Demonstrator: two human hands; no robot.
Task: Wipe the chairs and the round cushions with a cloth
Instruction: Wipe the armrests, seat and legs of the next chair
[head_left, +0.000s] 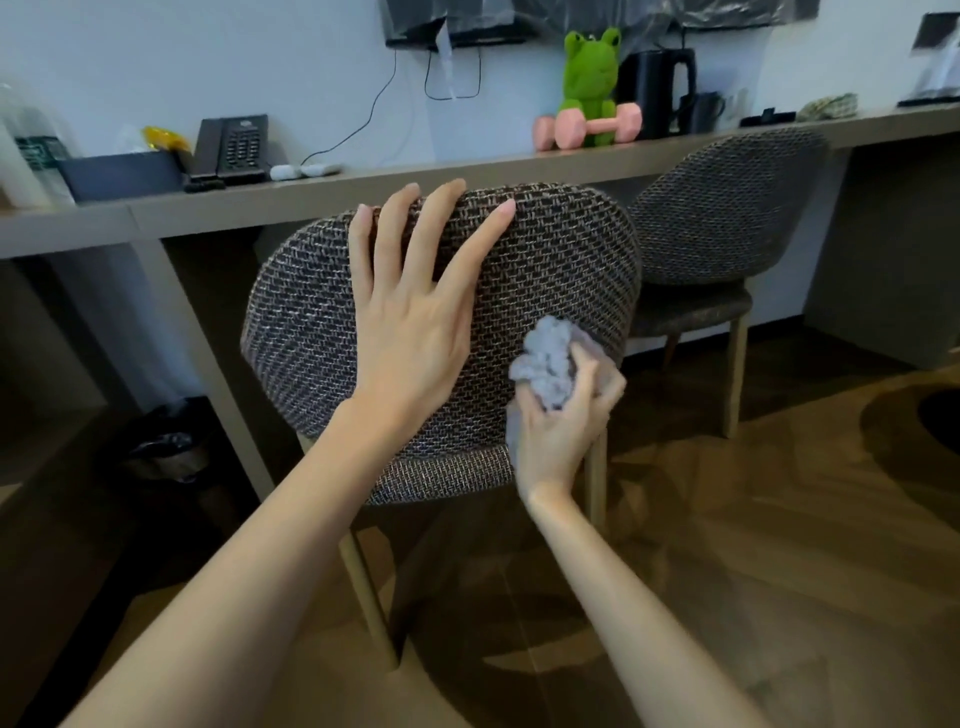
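The left hand (410, 322) lies flat against the rear of the near chair (311, 322). Its fingers are spread and straight, with the tips reaching the top edge of the backrest. It seems to be there to brace the chair so that it does not tip or slide while the other hand rubs. The forearm runs up from below the chair, and the wrist sits about the middle of the backrest.

The right hand (566, 426) is at the chair's lower right edge. Its fingers and thumb curl round a bunched grey cloth (545, 364) and press the wad against the woven fabric. Bunching gives a firm pad to scrub with. The wrist bends back and the palm turns toward the chair.

A second chair (727, 208) stands beyond the near chair to its right, tucked at the desk (363, 187), which runs behind both. Judging by this, it is yet to be wiped. No round cushion shows plainly.
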